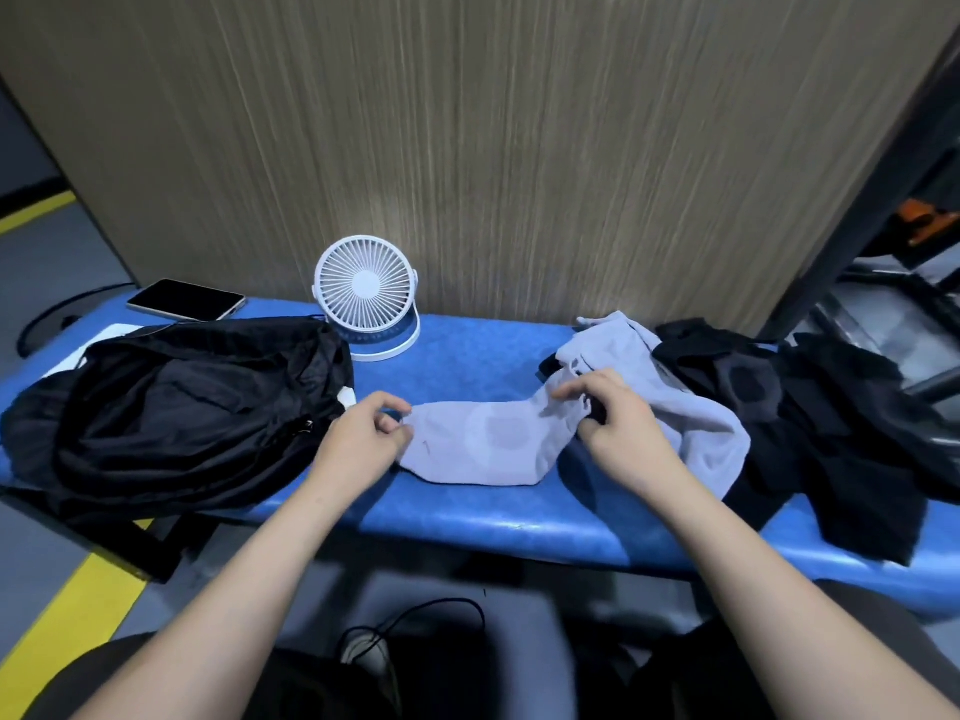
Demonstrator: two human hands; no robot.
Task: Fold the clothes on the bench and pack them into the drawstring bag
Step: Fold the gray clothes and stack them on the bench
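Blue bench (467,522), head view: left hand (358,433) and right hand (618,423) each pinch one end of a grey sock (488,444) near the front edge. Judged early: black clothes (831,433) lie unfolded at the right end, and the black drawstring bag (176,407) at the left end awaits packing.

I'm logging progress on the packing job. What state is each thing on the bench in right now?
Grey garment: spread on the bench, unfolded, held at both ends.
Left hand: pinches the garment's left end.
Right hand: grips its right part.
Black bag: lying slumped, nothing visibly packed.
Black clothes: crumpled pile, unfolded.
Fan: upright; running or not, cannot tell.
Phone: flat, screen dark.
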